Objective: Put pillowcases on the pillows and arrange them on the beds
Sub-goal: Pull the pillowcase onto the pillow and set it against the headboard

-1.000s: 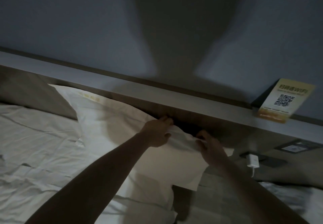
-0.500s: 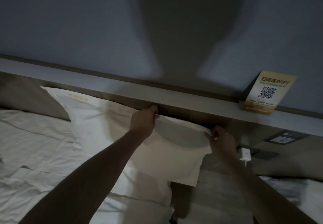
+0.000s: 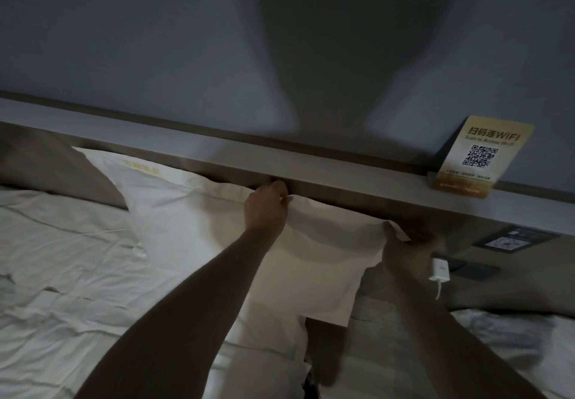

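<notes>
While the room is dim, both hands hold the top edge of a white fabric pillow in its pillowcase (image 3: 193,224), which stands in the middle of the frame against the brown wooden headboard (image 3: 357,202). The left hand (image 3: 264,208), at the centre, has its fingers curled and pinches a fold of the pillowcase edge just under the grey ledge (image 3: 217,152) of the headboard. The right hand (image 3: 407,249), at centre right, grips the right corner of the pillowcase between thumb and curled fingers; its fingertips are hidden behind the cloth. Loose white fabric hangs down between the two hands. The pillow rests on the bed with wrinkled white sheets (image 3: 62,274) at the lower left. A yellow card with a QR code and the word WIFI (image 3: 482,156) stands on the ledge at the upper right. A white plug-in charger with a cable (image 3: 439,271) sits in a dark wall socket just beside the right hand. A second bed's white bedding (image 3: 513,345) shows at the lower right.
</notes>
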